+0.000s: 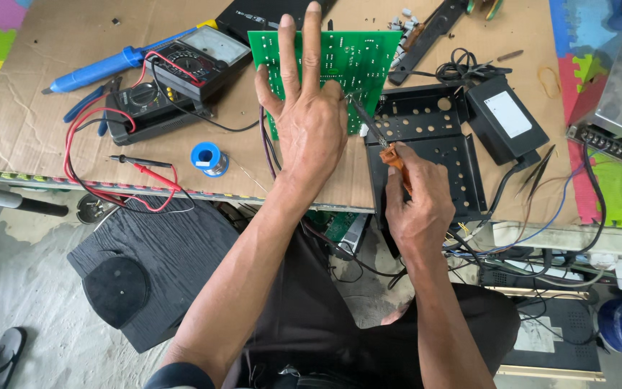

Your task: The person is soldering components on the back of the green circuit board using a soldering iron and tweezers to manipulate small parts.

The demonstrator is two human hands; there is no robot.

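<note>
Cardboard is covering the low table (52, 122), sparing its top from heat and scratches, and a person is sitting at its near edge with both arms reaching over it. Their left hand (309, 119) is lying spread and flat on the green circuit board (358, 61), fingers outstretched, pressing it down so that it is not sliding under the tool. Their right hand (417, 205) is gripping the orange handle of a soldering iron (377, 133) like a pen, and the dark tip is slanting up to the board's right edge, just beside the left thumb. A blue spool of solder wire (209, 158) is lying near the left forearm, within easy reach. Farther left, two meters (174, 83) are sitting with their red and black leads trailing over the table's edge, and a blue suction pump (102, 68) is lying beyond them. A black perforated metal case (440, 155) is sitting open under the right hand.
</note>
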